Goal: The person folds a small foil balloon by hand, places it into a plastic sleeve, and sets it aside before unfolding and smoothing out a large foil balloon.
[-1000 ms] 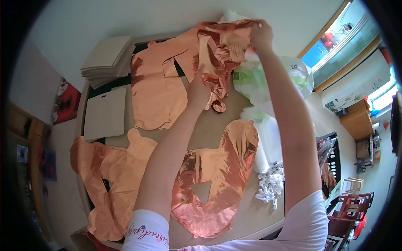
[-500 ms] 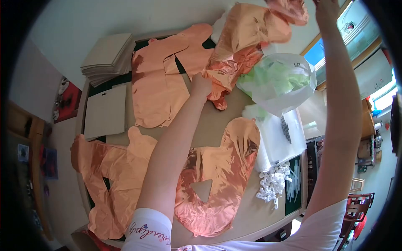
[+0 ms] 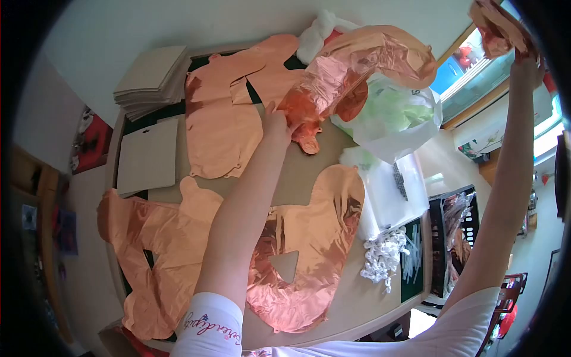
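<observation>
My left hand (image 3: 277,124) is at the near end of a rose-gold foil balloon (image 3: 363,68), its fingers closed on the foil edge and partly hidden by it. That balloon lies crumpled and bent toward the upper right. High at the upper right, my right hand (image 3: 528,56) grips another crumpled piece of rose-gold foil balloon (image 3: 496,30), held off the table. Flat letter- or number-shaped foil balloons lie around my left arm: one at the back (image 3: 223,131), one at the front left (image 3: 160,232), and one with a triangular hole (image 3: 321,238).
Cardboard sheets (image 3: 148,77) are stacked at the back left, with a flat card (image 3: 148,157) nearer. On the right are a white-green plastic bag (image 3: 392,119), clear bags (image 3: 389,196), curled white ribbon (image 3: 383,259) and straws (image 3: 411,256). A black crate (image 3: 440,250) stands beyond the table edge.
My right hand has swung farther right, carrying its foil piece away from the table. The balloon at my left hand has dropped and bent over toward the right.
</observation>
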Demonstrator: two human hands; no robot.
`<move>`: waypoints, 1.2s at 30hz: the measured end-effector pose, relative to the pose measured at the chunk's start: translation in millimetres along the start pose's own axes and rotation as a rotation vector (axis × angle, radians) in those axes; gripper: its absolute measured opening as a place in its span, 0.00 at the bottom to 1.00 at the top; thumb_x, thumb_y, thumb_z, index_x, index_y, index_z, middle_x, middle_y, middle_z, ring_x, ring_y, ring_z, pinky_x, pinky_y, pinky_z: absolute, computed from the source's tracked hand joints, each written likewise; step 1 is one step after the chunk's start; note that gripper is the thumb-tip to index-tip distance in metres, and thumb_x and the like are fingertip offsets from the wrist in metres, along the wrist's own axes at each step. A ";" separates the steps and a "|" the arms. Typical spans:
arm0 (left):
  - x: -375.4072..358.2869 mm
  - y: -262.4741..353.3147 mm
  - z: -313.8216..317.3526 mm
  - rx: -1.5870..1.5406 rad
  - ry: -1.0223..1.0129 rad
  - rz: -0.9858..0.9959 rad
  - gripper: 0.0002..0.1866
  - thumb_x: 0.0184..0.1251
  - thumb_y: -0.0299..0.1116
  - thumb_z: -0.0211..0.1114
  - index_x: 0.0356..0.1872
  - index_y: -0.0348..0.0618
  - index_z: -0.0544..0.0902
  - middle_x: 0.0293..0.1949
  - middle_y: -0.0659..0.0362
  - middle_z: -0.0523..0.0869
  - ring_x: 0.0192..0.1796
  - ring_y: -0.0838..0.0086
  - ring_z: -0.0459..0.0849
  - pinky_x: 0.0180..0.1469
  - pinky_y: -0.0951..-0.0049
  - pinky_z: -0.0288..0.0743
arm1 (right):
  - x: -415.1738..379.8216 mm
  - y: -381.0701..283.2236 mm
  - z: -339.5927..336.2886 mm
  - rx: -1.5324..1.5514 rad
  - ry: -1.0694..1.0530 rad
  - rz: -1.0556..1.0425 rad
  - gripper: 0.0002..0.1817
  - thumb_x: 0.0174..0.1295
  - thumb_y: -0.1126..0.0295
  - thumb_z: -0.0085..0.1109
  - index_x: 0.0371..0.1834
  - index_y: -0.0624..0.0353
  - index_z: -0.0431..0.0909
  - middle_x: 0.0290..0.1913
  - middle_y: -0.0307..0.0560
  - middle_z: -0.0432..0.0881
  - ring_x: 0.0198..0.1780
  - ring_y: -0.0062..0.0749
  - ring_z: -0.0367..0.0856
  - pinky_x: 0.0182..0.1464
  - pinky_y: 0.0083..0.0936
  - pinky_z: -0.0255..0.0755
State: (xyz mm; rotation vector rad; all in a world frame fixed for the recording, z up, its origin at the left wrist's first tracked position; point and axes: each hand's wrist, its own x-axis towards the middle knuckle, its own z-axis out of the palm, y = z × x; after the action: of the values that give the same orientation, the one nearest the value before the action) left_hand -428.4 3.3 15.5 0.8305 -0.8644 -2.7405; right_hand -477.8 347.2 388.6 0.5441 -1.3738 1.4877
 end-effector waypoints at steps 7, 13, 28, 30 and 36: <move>12.6 18.8 4.2 -0.762 -0.084 0.050 0.16 0.73 0.25 0.40 0.56 0.27 0.66 0.56 0.44 0.74 0.58 0.56 0.77 0.62 0.59 0.79 | -39.2 -9.6 -42.9 -1.243 -0.134 -0.580 0.20 0.71 0.63 0.51 0.65 0.48 0.72 0.65 0.47 0.70 0.64 0.34 0.73 0.66 0.30 0.66; -7.0 29.1 10.8 -0.315 -0.085 -0.013 0.17 0.75 0.26 0.40 0.60 0.31 0.67 0.57 0.46 0.78 0.62 0.54 0.77 0.60 0.54 0.80 | -93.9 -59.6 -51.9 -1.526 -0.172 -0.645 0.19 0.68 0.65 0.57 0.62 0.48 0.75 0.60 0.47 0.73 0.56 0.35 0.78 0.62 0.25 0.68; -108.6 65.0 -38.9 1.674 -0.432 0.229 0.21 0.66 0.49 0.62 0.31 0.36 0.81 0.23 0.52 0.85 0.23 0.68 0.86 0.27 0.69 0.77 | -283.5 -139.4 -27.0 0.114 -0.430 1.049 0.17 0.67 0.72 0.52 0.58 0.57 0.67 0.33 0.35 0.73 0.26 0.16 0.70 0.27 0.13 0.62; -158.3 73.9 -79.7 1.700 -0.299 0.511 0.18 0.67 0.45 0.61 0.34 0.37 0.81 0.26 0.52 0.85 0.31 0.65 0.87 0.33 0.66 0.77 | -323.4 -156.1 -29.1 0.088 -0.432 1.210 0.17 0.67 0.71 0.51 0.59 0.56 0.67 0.29 0.33 0.72 0.25 0.15 0.67 0.26 0.13 0.58; -332.0 30.0 -218.9 1.791 -0.361 0.894 0.19 0.67 0.41 0.59 0.55 0.44 0.78 0.62 0.49 0.74 0.64 0.50 0.71 0.63 0.46 0.65 | -460.1 -197.1 -67.5 0.211 -0.329 1.569 0.22 0.71 0.75 0.46 0.68 0.60 0.61 0.44 0.37 0.76 0.33 0.13 0.71 0.31 0.14 0.65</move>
State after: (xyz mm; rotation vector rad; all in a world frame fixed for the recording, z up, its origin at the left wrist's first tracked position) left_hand -31.5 -29.0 37.1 -0.1275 -2.7618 -0.8079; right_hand -102.5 216.5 76.9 -0.3796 -2.0317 2.8589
